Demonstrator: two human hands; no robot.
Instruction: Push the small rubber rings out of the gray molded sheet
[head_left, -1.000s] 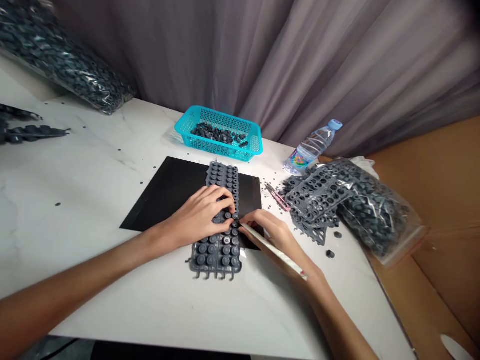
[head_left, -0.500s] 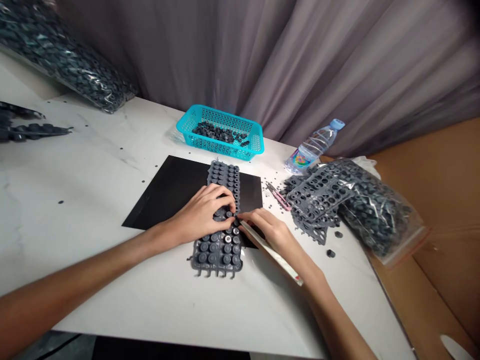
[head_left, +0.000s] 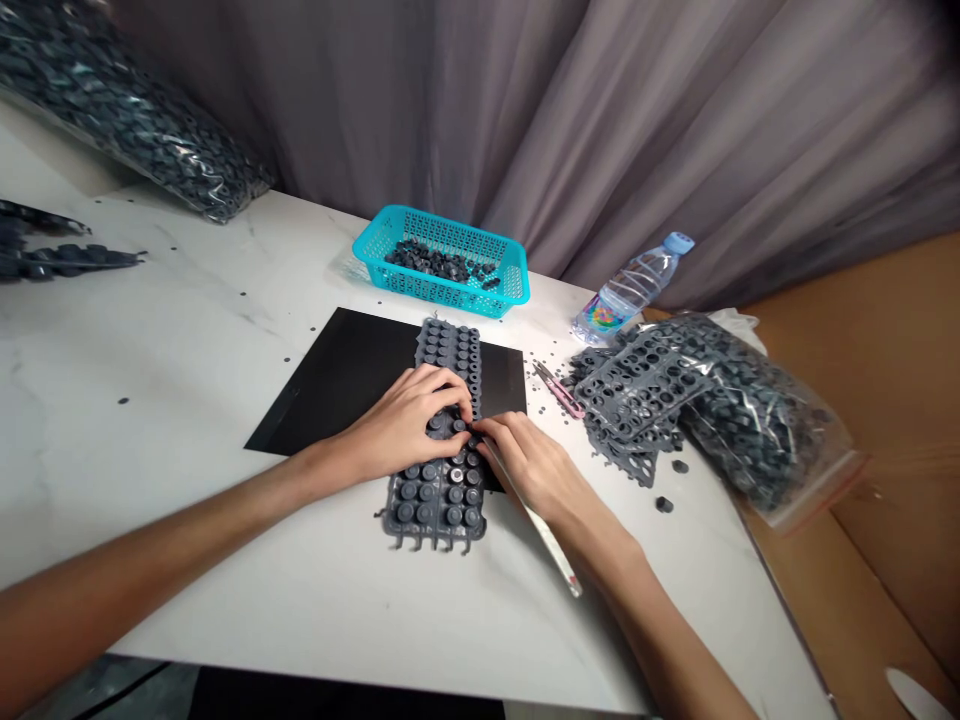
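A long sheet of dark grey rubber-like parts [head_left: 439, 512], with rows of round raised plugs, lies across a black mat [head_left: 315, 390]. My left hand [head_left: 424, 415] rests over its middle, thumb and index finger pinched around a plug near the right-hand row. Close against those fingertips, my right hand [head_left: 525, 455] grips a long, thin, white-handled tool [head_left: 551, 550]. The tool's tip is hidden at the sheet, so its exact kind is unclear. Its handle slants down toward the table's front edge.
Behind the mat stands a turquoise basket [head_left: 442, 295] holding small dark parts. To the right are pink-handled snips [head_left: 559, 390], stacked perforated sheets [head_left: 630, 390], a water bottle [head_left: 630, 290] and a bag of parts [head_left: 765, 440]. Another full bag [head_left: 150, 120] lies far left.
The rear end of the white-handled tool has swung left and down, steepening its slant. My right hand has shifted slightly; my left hand keeps its pinch at the same spot.
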